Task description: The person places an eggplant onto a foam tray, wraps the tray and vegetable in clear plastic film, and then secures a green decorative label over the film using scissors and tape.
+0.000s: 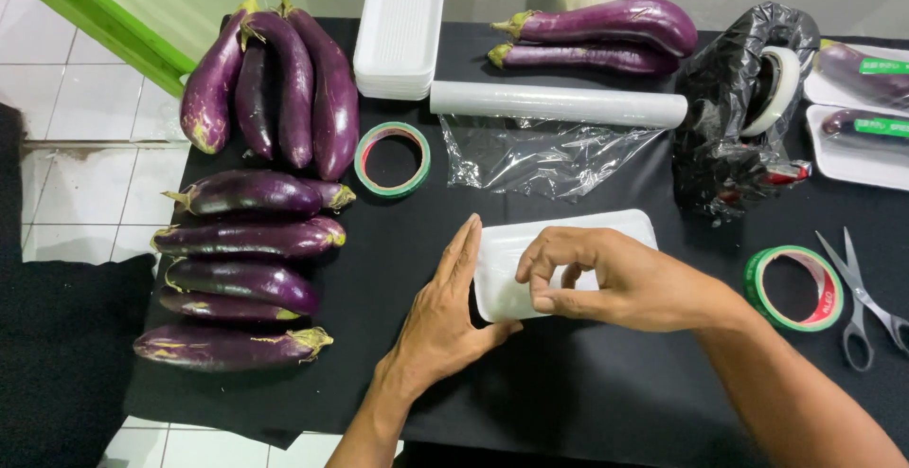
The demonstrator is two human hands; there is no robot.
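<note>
White foam tray (606, 233) lies flat on the black table (568, 383), just in front of the cling-film roll (559, 104). Left hand (443, 316) braces the tray's left edge, fingers straight and together; right hand (606, 279) rests on top, fingertips narrowly pinched, and whether they hold anything cannot be told. Best to keep the left hand pressed so the tray stays square to the roll.

Bare black cloth (587, 383) nearest; eggplants (241, 269) crowd left, tape roll (793, 288) right.

Black-clothed desk (568, 392), bearing long purple eggplants (246, 241), white foam tray (530, 241), clear film roll (559, 103), green tape rings (392, 158), steel scissors (862, 297), perhaps a black plastic bag (729, 117).
</note>
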